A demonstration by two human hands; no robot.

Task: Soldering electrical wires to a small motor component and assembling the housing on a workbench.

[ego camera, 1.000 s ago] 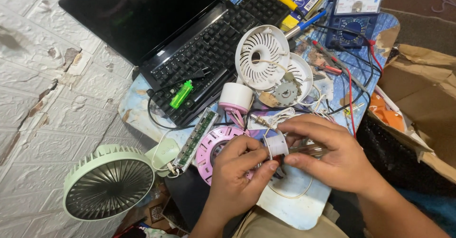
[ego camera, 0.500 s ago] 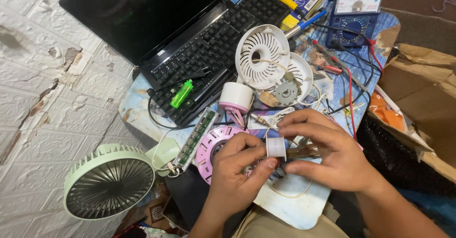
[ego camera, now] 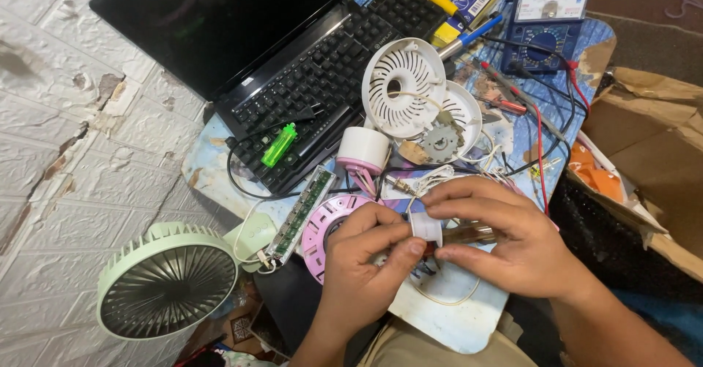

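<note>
At the far left a green fan [ego camera: 167,279] lies face up off the edge of the table [ego camera: 209,163], its lead running to a circuit strip [ego camera: 299,213]. Behind these sit a laptop [ego camera: 293,67] with a green lighter [ego camera: 279,144] on its keys. Next comes a pink ring [ego camera: 327,224], partly under the left hand [ego camera: 364,268], whose grip is pressed together on a small white tape roll [ego camera: 425,228], thumb against its side. The roll sits between both hands, just above a white plate [ego camera: 447,308]. The right hand [ego camera: 505,242] pinches the roll's other side and a thin brown part beside it; what that part is cannot be told. Doing this well likely calls for steady fingers and a taut, even pull. Farther back lie white fan covers [ego camera: 406,89] and a meter [ego camera: 549,16].
</note>
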